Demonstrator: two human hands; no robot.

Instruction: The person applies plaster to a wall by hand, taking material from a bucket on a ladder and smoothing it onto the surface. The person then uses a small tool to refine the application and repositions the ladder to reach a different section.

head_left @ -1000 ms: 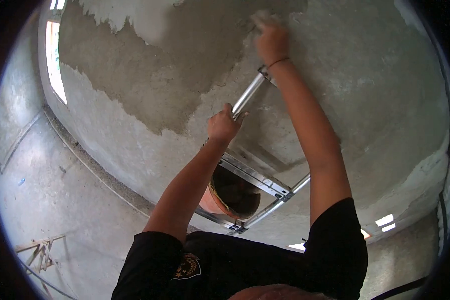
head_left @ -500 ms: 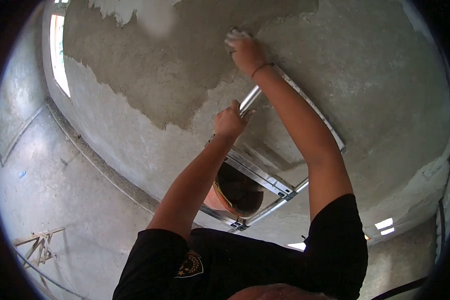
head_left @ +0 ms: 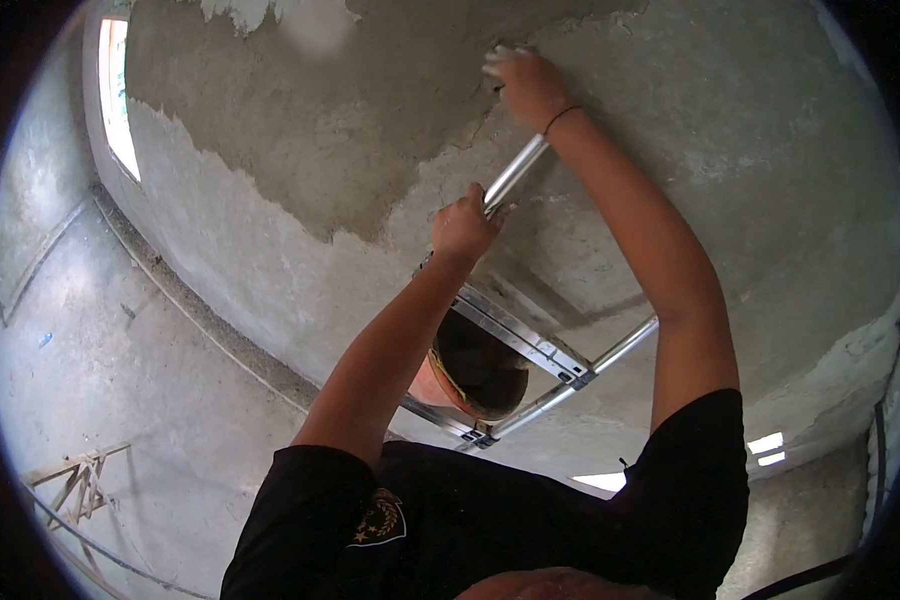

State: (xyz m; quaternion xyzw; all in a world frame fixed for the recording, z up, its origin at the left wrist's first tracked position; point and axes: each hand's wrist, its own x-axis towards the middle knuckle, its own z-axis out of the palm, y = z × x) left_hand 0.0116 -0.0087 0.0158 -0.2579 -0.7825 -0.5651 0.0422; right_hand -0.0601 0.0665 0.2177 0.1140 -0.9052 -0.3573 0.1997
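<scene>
My left hand (head_left: 465, 225) is closed around the silver tubular rail (head_left: 515, 175) of a metal ladder, just below its upper end. My right hand (head_left: 530, 88) is higher, against the plastered wall (head_left: 350, 130), with fingers bent. Whatever it holds is mostly hidden by the hand and forearm, so I cannot make it out. Around it the wall shows dark, damp plaster to the left and a lighter grey surface to the right. Below my hands, a ladder rung (head_left: 525, 335) crosses in front of a bucket (head_left: 450, 385) with dark contents.
A lower rung (head_left: 435, 420) and the right rail (head_left: 540, 408) lie close to my body. Far below is a concrete floor (head_left: 170, 400) with a wooden trestle (head_left: 80, 485). A window opening (head_left: 118, 95) is at the upper left.
My right hand has shifted right and slightly up along the wall. The long, straight pale-edged tool seen beside that forearm is now out of sight. My left hand stays on the rail.
</scene>
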